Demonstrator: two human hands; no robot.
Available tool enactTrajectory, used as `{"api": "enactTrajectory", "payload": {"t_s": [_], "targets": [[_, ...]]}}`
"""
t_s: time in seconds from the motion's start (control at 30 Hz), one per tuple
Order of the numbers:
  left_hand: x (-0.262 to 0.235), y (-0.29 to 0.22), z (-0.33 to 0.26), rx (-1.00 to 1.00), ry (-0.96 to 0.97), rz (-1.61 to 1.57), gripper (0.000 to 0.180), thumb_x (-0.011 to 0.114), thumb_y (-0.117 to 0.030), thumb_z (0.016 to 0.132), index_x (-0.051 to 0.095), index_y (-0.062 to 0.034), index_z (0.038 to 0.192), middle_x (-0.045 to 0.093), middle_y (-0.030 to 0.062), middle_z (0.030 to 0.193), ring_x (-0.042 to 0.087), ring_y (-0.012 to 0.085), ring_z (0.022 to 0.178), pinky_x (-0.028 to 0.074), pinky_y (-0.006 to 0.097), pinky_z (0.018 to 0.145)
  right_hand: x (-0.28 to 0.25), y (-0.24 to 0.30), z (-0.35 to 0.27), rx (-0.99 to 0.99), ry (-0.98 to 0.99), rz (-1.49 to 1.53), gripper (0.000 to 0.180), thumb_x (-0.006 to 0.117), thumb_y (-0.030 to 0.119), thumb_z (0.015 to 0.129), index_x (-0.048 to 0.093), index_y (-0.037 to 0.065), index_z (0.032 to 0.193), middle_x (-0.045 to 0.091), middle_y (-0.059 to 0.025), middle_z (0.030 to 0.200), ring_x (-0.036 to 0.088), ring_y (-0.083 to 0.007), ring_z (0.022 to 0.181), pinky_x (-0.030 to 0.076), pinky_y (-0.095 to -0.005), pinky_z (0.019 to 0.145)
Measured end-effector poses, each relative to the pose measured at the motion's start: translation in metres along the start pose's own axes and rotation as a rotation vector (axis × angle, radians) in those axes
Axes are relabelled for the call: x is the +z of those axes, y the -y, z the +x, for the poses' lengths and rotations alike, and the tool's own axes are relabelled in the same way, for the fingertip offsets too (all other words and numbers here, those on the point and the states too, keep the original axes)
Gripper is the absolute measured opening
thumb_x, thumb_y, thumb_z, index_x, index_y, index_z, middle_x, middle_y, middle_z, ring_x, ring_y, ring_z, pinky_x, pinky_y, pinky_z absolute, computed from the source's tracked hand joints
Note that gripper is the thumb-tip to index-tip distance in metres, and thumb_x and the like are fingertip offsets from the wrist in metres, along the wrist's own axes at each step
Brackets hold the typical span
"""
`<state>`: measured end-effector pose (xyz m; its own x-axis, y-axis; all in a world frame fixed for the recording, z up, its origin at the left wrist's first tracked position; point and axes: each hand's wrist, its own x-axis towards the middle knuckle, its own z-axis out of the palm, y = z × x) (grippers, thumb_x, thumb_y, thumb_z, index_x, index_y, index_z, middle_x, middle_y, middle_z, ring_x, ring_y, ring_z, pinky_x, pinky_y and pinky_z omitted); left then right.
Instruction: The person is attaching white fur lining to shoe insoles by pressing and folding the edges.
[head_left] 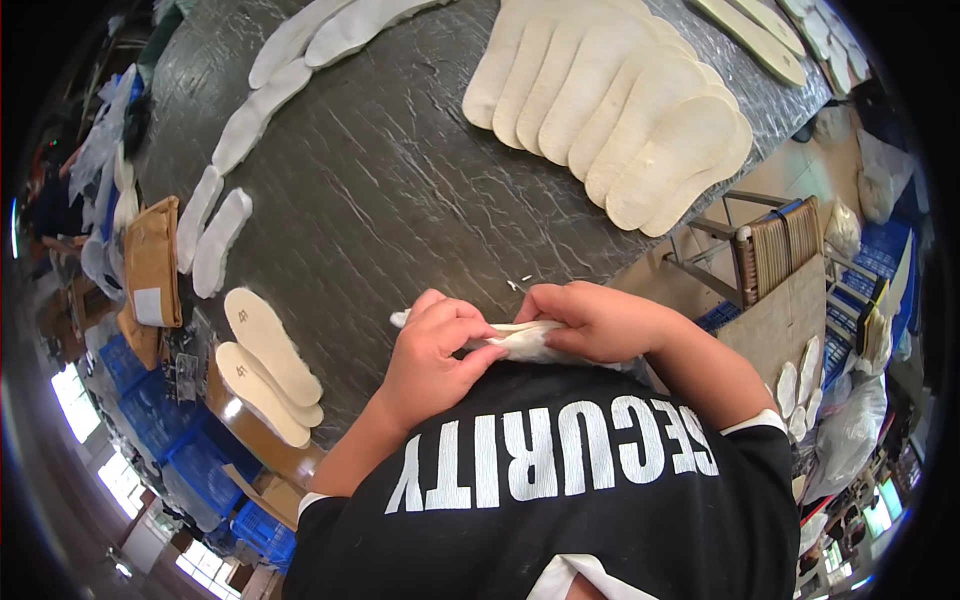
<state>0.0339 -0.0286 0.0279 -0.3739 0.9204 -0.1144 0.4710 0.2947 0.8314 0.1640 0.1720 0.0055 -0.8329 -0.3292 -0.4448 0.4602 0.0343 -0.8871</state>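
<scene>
While bare table (400, 200) spreads ahead, left hand (430, 355) and right hand (590, 320) clench a white insole (525, 342).

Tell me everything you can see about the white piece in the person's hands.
The white piece is a soft, pale, insole-like strip that looks like fabric or foam. It lies crosswise at the near edge of the dark table, mostly hidden. The left hand and right hand pinch it; one rounded end pokes out left.
</scene>
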Motion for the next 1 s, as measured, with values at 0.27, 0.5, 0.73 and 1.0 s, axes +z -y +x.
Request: {"api": "enactTrajectory", "payload": {"t_s": [0.27,0.5,0.73,1.0], "targets": [[0.001,-0.005,0.001,0.032,-0.001,0.048,0.015,0.077,-0.005,0.071,0.065,-0.0054,0.078,0.063,0.0031,0.089,0.054,0.0228,0.086,0.042,0.034,0.079,0.006,0.003,-0.004,-0.095,-0.083,0.010,0.027,0.055,0.002,0.084,0.054,-0.001,0.111,0.066,-0.0180,0.087,0.065,-0.0305,0.079,0.049,-0.0384,0.070],[0.004,-0.003,0.004,0.135,0.013,0.172,0.014,0.073,-0.009,0.075,0.060,-0.0068,0.075,0.064,0.0038,0.083,0.062,0.0229,0.088,0.037,0.044,0.091,0.004,0.003,-0.008,-0.161,-0.068,-0.007,0.026,0.054,0.001,0.082,0.053,-0.001,0.108,0.066,-0.0183,0.084,0.065,-0.0328,0.077,0.049,-0.0391,0.069],[0.012,-0.003,0.008,0.223,0.026,0.239,0.017,0.075,-0.011,0.074,0.059,-0.0066,0.078,0.065,0.0043,0.086,0.062,0.0230,0.084,0.038,0.045,0.090,0.012,0.011,0.000,-0.128,-0.201,-0.334,0.025,0.064,0.007,0.079,0.060,0.001,0.103,0.066,-0.0163,0.076,0.063,-0.0345,0.069,0.048,-0.0409,0.063],[-0.003,-0.001,0.005,0.164,0.124,0.189,0.016,0.075,-0.009,0.073,0.061,-0.0059,0.079,0.065,0.0053,0.089,0.061,0.0241,0.085,0.040,0.045,0.091,0.015,0.010,0.000,-0.008,-0.212,-0.276,0.016,0.065,0.011,0.081,0.065,0.001,0.094,0.066,-0.0214,0.079,0.065,-0.0381,0.078,0.051,-0.0439,0.070]]}}
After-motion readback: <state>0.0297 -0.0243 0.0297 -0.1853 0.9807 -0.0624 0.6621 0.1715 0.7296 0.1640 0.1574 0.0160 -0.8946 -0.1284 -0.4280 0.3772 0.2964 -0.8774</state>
